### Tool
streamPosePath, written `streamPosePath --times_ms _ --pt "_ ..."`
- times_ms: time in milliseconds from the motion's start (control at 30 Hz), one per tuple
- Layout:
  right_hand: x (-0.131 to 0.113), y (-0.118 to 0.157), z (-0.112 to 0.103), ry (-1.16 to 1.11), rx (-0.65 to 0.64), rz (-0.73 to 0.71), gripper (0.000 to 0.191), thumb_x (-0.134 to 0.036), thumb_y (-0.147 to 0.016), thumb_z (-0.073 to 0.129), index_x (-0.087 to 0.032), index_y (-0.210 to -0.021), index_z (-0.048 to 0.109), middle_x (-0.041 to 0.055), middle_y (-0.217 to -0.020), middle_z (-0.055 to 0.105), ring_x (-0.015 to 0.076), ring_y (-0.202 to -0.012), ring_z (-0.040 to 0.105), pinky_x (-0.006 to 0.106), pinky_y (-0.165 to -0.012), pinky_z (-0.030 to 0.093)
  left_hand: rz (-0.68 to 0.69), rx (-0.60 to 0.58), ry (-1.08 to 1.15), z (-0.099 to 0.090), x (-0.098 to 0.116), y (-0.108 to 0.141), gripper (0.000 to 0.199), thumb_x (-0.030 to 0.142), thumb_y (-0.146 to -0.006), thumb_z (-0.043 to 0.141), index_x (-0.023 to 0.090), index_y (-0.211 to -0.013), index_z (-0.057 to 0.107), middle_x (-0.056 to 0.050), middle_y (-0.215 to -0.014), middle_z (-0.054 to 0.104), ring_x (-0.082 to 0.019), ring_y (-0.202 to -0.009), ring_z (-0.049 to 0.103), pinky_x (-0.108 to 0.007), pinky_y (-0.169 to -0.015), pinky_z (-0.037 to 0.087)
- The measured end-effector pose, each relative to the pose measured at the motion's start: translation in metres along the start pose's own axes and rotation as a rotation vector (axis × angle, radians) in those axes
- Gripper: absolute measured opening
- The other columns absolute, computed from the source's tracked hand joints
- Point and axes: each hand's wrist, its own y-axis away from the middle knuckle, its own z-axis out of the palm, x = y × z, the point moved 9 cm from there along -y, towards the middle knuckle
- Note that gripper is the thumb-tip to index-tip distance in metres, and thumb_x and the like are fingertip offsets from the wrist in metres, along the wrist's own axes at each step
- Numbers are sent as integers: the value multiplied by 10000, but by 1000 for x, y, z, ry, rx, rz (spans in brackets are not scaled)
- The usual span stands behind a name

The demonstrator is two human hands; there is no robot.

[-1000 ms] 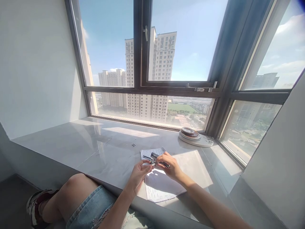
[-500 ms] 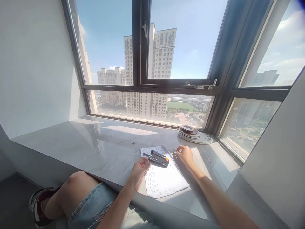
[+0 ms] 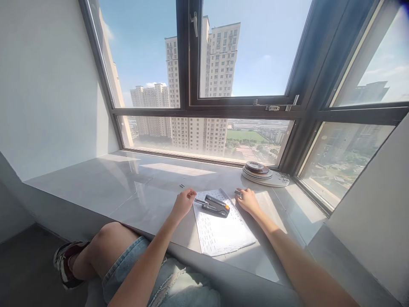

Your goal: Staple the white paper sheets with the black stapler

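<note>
A black stapler (image 3: 216,206) with an orange end lies on a sheet of white paper (image 3: 228,234) covered in rows of short dark marks. Its thin silver inner part sticks out to the left. My left hand (image 3: 182,204) is closed, fingertips pressed together at the tip of that silver part; whether they grip it or something tiny is unclear. Right of the paper, just above the sill, my right hand (image 3: 249,201) pinches a small grey strip of staples (image 3: 238,193). Two more small staple strips (image 3: 182,186) lie behind my left hand.
A stack of round plates or discs (image 3: 255,171) sits by the window corner, over a larger pale oval board (image 3: 281,181). The grey window sill (image 3: 96,183) ends at a front edge beside my bent leg (image 3: 110,241). Dark window frames (image 3: 204,113) rise behind.
My left hand has shifted up and left, from the front side of the stapler's silver part to its tip. My right hand stays beside the paper, its staples showing more clearly. The view has tilted slightly.
</note>
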Motion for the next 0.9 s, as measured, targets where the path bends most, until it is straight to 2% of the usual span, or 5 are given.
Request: streamPosePath --times_ms 100,267,567,800,900 --pt "1 1 -5 -43 57 3 438 -160 -816 577 -151 -1235 708 155 -1065 650 278 -1015 578 309 -852 434 -26 33 -452 -19 -30 -37 273 125 -888 530 186 -1105 683 -161 -1262 644 -291 -1181 599 -390 -963 481" --pt "0 3 -6 -101 62 6 335 -72 -736 524 -179 -947 762 113 -917 618 242 -908 563 282 -781 429 -88 13 -547 -21 -74 -60 463 144 -911 518 144 -1370 582 -234 -1578 405 -368 -1393 466 -494 -1107 386" --pt "1 1 -1 -96 19 40 338 -122 -799 517 -168 -1004 782 143 -976 644 268 -971 566 304 -840 430 -17 -10 -591 -19 -80 -57 361 104 -934 479 184 -1220 685 -151 -1283 658 -275 -1205 579 -367 -1011 450" --pt "2 0 -3 -104 13 34 483 -84 -784 531 -134 -1222 727 146 -1027 651 261 -989 586 305 -878 440 -17 62 -583 -33 -79 -50 243 99 -915 509 158 -988 733 -136 -1107 624 -281 -1107 569 -365 -971 479" --pt "-10 2 -10 -159 47 -26 428 -63 -760 518 -132 -1120 739 120 -1009 652 242 -980 590 300 -859 443 -18 109 -578 -38 -75 -48 155 136 -895 566 162 -906 718 -147 -1113 584 -304 -1119 555 -403 -989 484"
